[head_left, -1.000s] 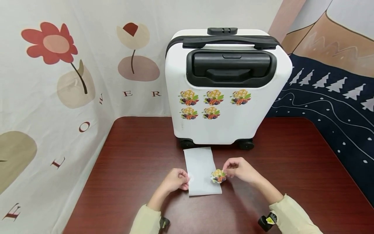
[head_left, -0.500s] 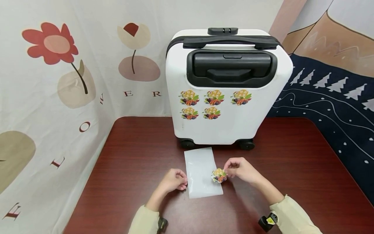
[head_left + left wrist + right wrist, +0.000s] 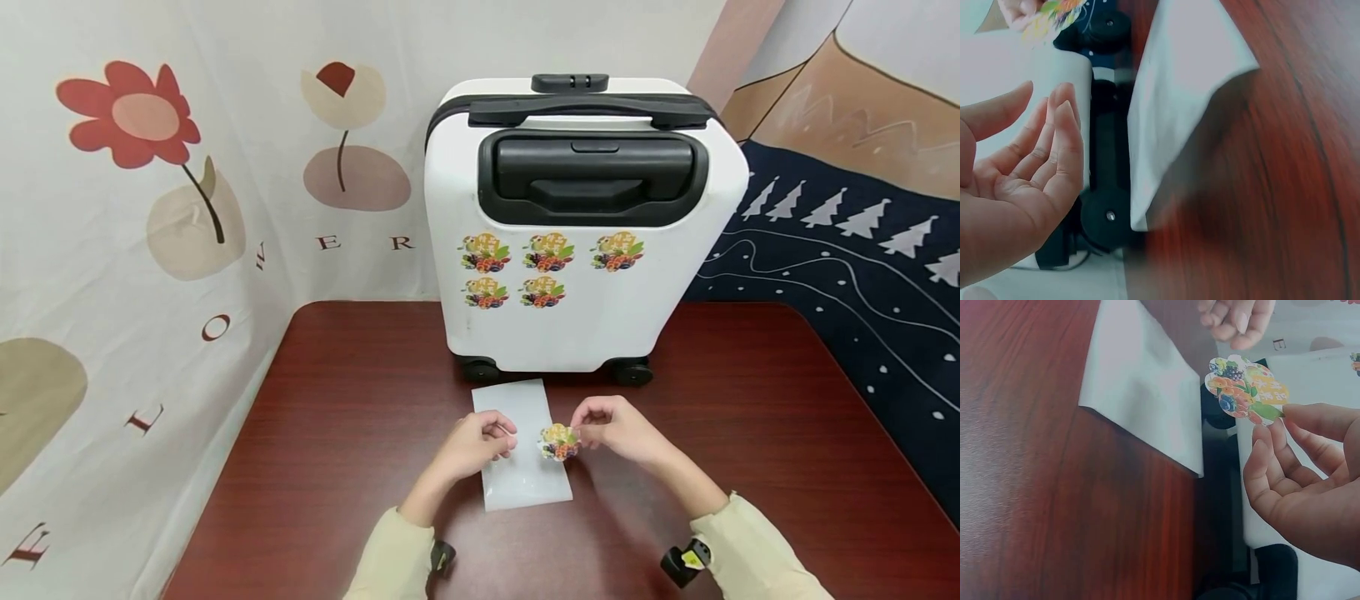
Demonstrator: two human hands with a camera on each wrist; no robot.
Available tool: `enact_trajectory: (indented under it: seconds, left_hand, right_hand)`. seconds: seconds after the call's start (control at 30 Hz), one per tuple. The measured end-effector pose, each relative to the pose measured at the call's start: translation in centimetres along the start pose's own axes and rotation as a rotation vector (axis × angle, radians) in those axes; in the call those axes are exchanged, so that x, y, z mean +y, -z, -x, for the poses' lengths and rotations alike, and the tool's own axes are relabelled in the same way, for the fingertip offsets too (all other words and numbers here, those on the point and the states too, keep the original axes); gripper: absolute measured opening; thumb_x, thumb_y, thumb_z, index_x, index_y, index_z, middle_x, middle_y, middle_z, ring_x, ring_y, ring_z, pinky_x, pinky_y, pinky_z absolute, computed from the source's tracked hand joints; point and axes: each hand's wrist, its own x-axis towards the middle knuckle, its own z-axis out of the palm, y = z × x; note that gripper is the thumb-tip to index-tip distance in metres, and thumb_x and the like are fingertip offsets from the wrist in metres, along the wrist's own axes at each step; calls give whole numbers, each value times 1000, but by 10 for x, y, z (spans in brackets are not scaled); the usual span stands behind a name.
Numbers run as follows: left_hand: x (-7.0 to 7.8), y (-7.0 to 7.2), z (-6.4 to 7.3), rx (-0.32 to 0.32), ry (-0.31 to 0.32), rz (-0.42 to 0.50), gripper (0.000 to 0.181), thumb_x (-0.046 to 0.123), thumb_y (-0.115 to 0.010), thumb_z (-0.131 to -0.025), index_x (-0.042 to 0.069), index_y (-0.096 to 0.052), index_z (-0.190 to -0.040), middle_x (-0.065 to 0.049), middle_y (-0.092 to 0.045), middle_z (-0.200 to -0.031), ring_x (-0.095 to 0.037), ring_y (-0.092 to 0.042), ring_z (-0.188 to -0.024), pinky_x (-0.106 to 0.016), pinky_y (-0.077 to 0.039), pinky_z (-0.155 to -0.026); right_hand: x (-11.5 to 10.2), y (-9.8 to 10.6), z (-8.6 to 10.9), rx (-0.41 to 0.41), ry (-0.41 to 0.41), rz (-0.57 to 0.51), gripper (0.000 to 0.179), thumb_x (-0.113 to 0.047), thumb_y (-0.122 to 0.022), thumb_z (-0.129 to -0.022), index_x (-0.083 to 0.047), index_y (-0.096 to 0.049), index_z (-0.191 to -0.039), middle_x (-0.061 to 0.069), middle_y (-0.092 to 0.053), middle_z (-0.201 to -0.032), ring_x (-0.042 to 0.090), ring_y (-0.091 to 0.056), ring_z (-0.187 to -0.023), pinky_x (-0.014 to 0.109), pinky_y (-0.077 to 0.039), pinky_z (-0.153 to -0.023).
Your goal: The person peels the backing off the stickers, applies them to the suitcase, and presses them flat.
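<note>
My right hand [image 3: 617, 427] pinches the edge of a fruit-print sticker [image 3: 559, 442] between thumb and fingertips. In the right wrist view the sticker [image 3: 1244, 390] shows its printed face, with berries, green leaves and yellow lettering. My left hand [image 3: 480, 443] is over the white backing sheet [image 3: 525, 487], to the left of the sticker. Its thumb and bent fingers [image 3: 1069, 147] stand apart in the left wrist view, with nothing between them. The sheet lies on the table below both hands, one edge curling up.
A white suitcase [image 3: 600, 317] with black wheels stands upright behind the sheet. Several matching stickers [image 3: 551, 252] are on its front in two rows. The dark red wooden table [image 3: 360, 400] has printed cloth backdrops behind it and at both sides.
My left hand has let go of the sheet's left edge and moved right and up over it, toward the sticker. The right hand has risen slightly with the sticker.
</note>
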Motion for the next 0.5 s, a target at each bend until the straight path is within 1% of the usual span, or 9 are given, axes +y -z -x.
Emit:
enact_trajectory:
  seconds: [0.1,0.13,0.2,0.27,0.33,0.37,0.43,0.5]
  left_hand:
    - [6,-6,-3,2,-21,11,13,-1,-61,-80,-7,-61,-91,-13,-64,-74,-37,-62,-69,-26,-50,-56]
    - [7,-7,-4,1,-25,19,12,-2,-61,-79,-7,-61,-91,-12,-63,-74,-37,-62,-69,-26,-50,-57]
    - [9,-11,-6,-3,-30,42,11,-4,-61,-79,-8,-61,-90,-11,-62,-74,-38,-61,-70,-32,-51,-59]
    - [11,-14,-8,-6,-40,59,10,-6,-60,-78,-9,-60,-88,-14,-61,-74,-39,-60,-69,-38,-52,-60]
    - [11,-16,-10,-1,-49,64,9,-7,-60,-79,-11,-60,-87,-16,-60,-74,-37,-59,-66,-40,-52,-60]
    - [13,-16,-10,3,-53,66,8,-7,-61,-79,-11,-60,-86,-17,-60,-73,-35,-59,-65,-38,-51,-59]
    - [14,-17,-11,16,-62,60,6,-6,-61,-79,-10,-60,-84,-16,-61,-72,-28,-59,-62,-32,-51,-57]
    - [16,-17,-12,31,-64,63,5,-4,-62,-80,-8,-61,-83,-12,-61,-71,-23,-59,-61,-26,-49,-56]
  right_hand:
    - [-4,0,-2,5,-3,2,8,6,-56,-81,4,-63,-85,18,-60,-74,28,-56,-66,34,-50,-59]
    - [-5,0,-3,7,-1,-3,8,6,-56,-81,4,-63,-85,20,-60,-74,29,-56,-66,33,-50,-58]
    - [-7,0,-4,8,7,-7,7,5,-56,-82,4,-63,-85,22,-60,-76,29,-56,-66,32,-49,-58]
    - [-9,0,-5,13,10,-3,7,5,-57,-81,3,-63,-85,22,-60,-76,29,-56,-66,31,-49,-58]
    - [-11,0,-5,15,12,7,7,5,-58,-81,3,-63,-85,21,-60,-76,27,-56,-66,33,-50,-59]
    - [-12,0,-6,17,13,14,7,5,-58,-80,2,-63,-85,20,-60,-76,26,-56,-66,33,-50,-60]
    - [-14,1,-6,21,17,24,6,4,-59,-79,3,-62,-85,18,-60,-75,27,-56,-66,35,-50,-60]
    - [-16,1,-6,24,24,27,6,4,-60,-79,3,-62,-84,18,-60,-75,29,-57,-67,36,-50,-61]
